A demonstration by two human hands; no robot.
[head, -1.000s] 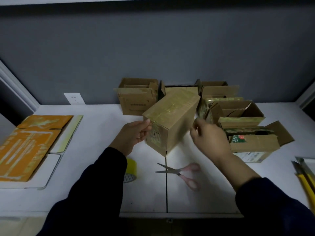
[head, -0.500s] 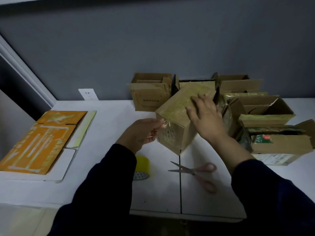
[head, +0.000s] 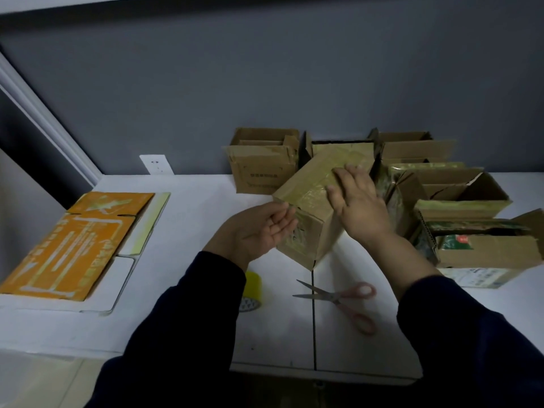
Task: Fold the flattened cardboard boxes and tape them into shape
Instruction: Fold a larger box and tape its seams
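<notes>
The brown cardboard box (head: 321,207) being worked on sits at the centre of the frame. It is tipped onto its lower edge on the white table (head: 191,319), with its broad taped face turned up. The right hand (head: 359,201) lies flat on that face, fingers straight and spread, pressing the glossy tape down and gripping nothing. The left hand (head: 265,228) is palm-up against the box's left corner. Its fingers are loosely extended and its fingertips touch the cardboard; I cannot tell whether a tape end is caught under them.

This box looks close to finished, folded into shape with its seam taped and only the smoothing left.

Behind it and to its right, across the upper right of the frame, stands a cluster of folded brown boxes (head: 262,163), open-topped with tape on them. They appear done.

At lower centre a roll of yellow tape (head: 253,287) peeks from behind the left sleeve, and a pair of pink-handled scissors (head: 341,298) lies open just right of it.

At the left of the frame a flattened orange cardboard sheet (head: 73,245) lies on a flattened white sheet with a yellow edge (head: 117,284). Neither is folded, so at least these two remain. A good share of the job seems complete, but it is not over.
</notes>
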